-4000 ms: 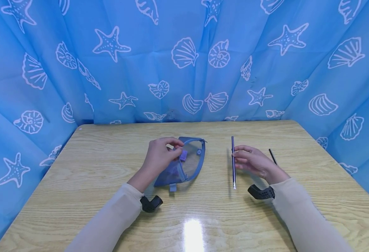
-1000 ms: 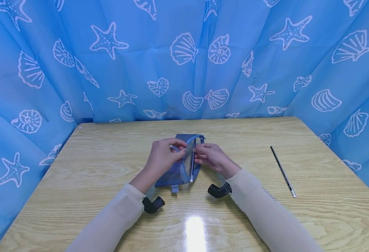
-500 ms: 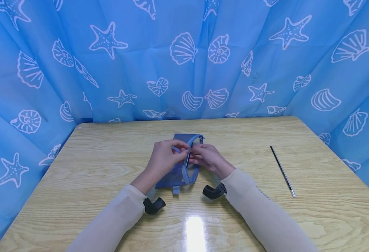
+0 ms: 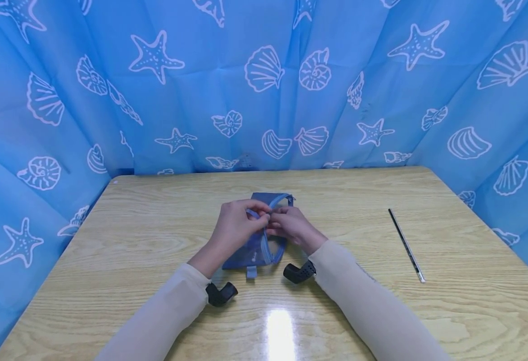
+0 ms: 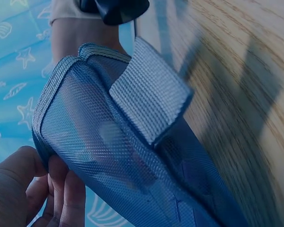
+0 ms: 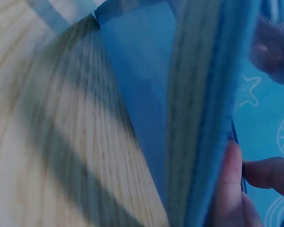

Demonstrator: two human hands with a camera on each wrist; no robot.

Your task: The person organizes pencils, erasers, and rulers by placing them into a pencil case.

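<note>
A blue mesh zip pouch (image 4: 243,255) lies on the table with its zipped mouth spread toward the right. My left hand (image 4: 233,224) pinches the upper edge of that mouth between thumb and fingers; the left wrist view shows this grip on the pouch's rim (image 5: 41,127). My right hand (image 4: 293,225) has its fingers in the mouth. It pinches a dark, slim pencil (image 6: 235,132), seen as a thin line by the thumb in the right wrist view. Most of the pencil is hidden by the pouch and hands.
A second pencil (image 4: 406,245), black with a pale end, lies on the wooden table (image 4: 156,210) at the right. A fabric tab (image 4: 251,272) sticks out from the pouch's near side. A blue shell-patterned curtain (image 4: 228,75) hangs around the table's back and sides.
My right hand has carried the pencil leftward from beside the pouch into its mouth, and the pencil has slipped from the head view. My left hand keeps its grip on the edge.
</note>
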